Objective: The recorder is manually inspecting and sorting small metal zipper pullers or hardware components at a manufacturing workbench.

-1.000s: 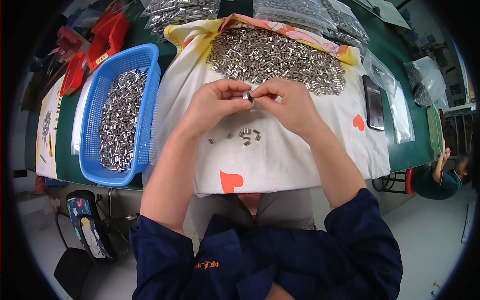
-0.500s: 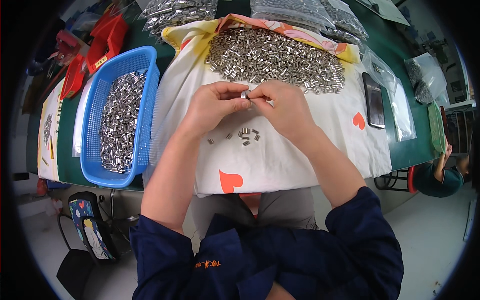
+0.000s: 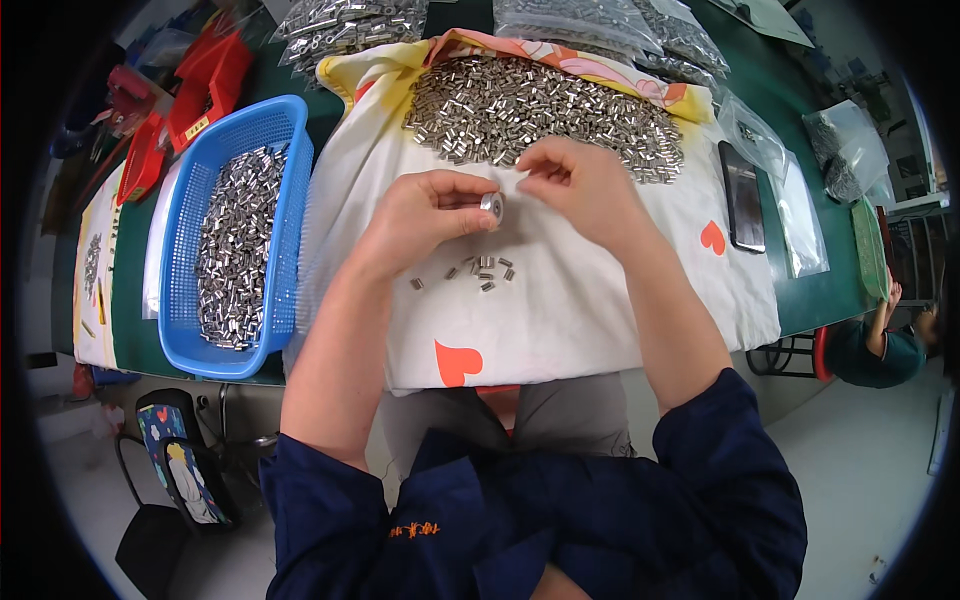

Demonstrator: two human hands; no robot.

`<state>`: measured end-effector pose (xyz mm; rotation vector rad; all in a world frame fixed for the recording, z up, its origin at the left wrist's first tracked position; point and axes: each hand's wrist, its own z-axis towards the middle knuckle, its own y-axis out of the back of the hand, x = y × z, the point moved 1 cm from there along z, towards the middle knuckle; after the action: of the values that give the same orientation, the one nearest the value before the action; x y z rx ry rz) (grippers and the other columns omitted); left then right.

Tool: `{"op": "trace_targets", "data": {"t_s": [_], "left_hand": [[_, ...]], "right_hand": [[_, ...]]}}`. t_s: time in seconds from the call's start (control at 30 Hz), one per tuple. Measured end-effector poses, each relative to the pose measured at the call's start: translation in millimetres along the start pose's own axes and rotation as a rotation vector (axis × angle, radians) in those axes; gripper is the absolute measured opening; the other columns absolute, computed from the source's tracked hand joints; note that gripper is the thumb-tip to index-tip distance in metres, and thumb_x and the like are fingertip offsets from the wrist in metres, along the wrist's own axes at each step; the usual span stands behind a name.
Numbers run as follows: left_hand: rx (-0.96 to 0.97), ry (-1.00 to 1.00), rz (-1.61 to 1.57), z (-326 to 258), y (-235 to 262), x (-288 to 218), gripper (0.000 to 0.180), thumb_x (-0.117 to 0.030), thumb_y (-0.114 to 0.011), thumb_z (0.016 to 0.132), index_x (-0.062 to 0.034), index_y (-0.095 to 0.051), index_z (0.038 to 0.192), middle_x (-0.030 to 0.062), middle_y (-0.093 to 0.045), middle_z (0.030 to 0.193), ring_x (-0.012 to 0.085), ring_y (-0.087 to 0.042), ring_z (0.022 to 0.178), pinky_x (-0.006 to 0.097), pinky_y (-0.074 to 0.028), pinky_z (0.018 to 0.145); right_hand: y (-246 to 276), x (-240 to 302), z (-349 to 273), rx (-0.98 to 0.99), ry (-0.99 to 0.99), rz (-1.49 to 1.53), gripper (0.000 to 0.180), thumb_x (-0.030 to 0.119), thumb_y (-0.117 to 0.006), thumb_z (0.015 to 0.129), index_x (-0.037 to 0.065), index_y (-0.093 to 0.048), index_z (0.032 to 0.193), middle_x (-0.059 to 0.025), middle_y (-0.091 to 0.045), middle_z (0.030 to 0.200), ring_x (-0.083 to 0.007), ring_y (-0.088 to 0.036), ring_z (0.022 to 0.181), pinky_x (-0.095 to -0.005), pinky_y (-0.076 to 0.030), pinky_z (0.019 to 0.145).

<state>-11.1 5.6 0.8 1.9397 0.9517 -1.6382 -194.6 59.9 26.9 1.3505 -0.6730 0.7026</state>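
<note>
Head view: my left hand (image 3: pixel 422 215) pinches a metal ring (image 3: pixel 493 206) above the white cloth (image 3: pixel 580 325), my right hand (image 3: pixel 585 188) bends narrowly beside it, any hold unclear; I seem mid-handling, the next move calling for a steady left pinch.

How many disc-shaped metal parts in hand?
1: the disc-shaped metal part, pinched in the left hand. None shows in the right hand, though its curl may hide some.
</note>
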Motion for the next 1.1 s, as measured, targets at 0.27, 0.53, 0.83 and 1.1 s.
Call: {"op": "trace_targets", "data": {"t_s": [0.27, 0.53, 0.83, 1.1], "left_hand": [[0.069, 0.015, 0.068, 1, -4, 3, 0.029, -0.002, -0.067, 0.071, -0.0005, -0.06, 0.1, 0.0009, -0.061, 0.084, 0.0056, -0.056, 0.077, 0.019, -0.046, 0.069], [0.029, 0.001, -0.019, 2, 0, 1, 0.032, 0.001, -0.065, 0.072, 0.0018, -0.057, 0.103, 0.0047, -0.062, 0.09, 0.009, -0.058, 0.08, 0.021, -0.047, 0.073], [-0.004, -0.035, -0.09, 1, 2, 1, 0.032, 0.003, -0.065, 0.072, 0.0031, -0.056, 0.103, 0.0061, -0.061, 0.09, 0.0104, -0.058, 0.08, 0.022, -0.047, 0.075], [-0.042, -0.041, 0.031, 4, -1, 4, 0.031, -0.001, -0.065, 0.073, 0.004, -0.057, 0.103, 0.0087, -0.063, 0.088, 0.0113, -0.059, 0.08, 0.021, -0.047, 0.072]], "right_hand": [[8, -25, 3, -0.058, 0.058, -0.57, 0.009, 0.009, -0.055, 0.071, 0.007, -0.063, 0.075, -0.0109, -0.06, 0.075, -0.0271, -0.058, 0.073, -0.037, -0.046, 0.068], [-1, -1, 0, -0.009, 0.022, -0.18, 0.009, 0.008, -0.058, 0.071, 0.004, -0.061, 0.078, -0.0067, -0.06, 0.075, -0.0184, -0.057, 0.071, -0.0302, -0.045, 0.065], [-10, 12, -6, 0.05, 0.079, 0.106, 0.012, 0.008, -0.059, 0.07, 0.001, -0.061, 0.08, -0.0077, -0.062, 0.073, -0.0147, -0.059, 0.065, -0.0259, -0.047, 0.061], [-20, 13, -12, -0.145, 0.373, -0.233, 0.007, 0.005, -0.057, 0.071, 0.001, -0.06, 0.076, -0.009, -0.06, 0.07, -0.0193, -0.06, 0.064, -0.029, -0.046, 0.058]]}}
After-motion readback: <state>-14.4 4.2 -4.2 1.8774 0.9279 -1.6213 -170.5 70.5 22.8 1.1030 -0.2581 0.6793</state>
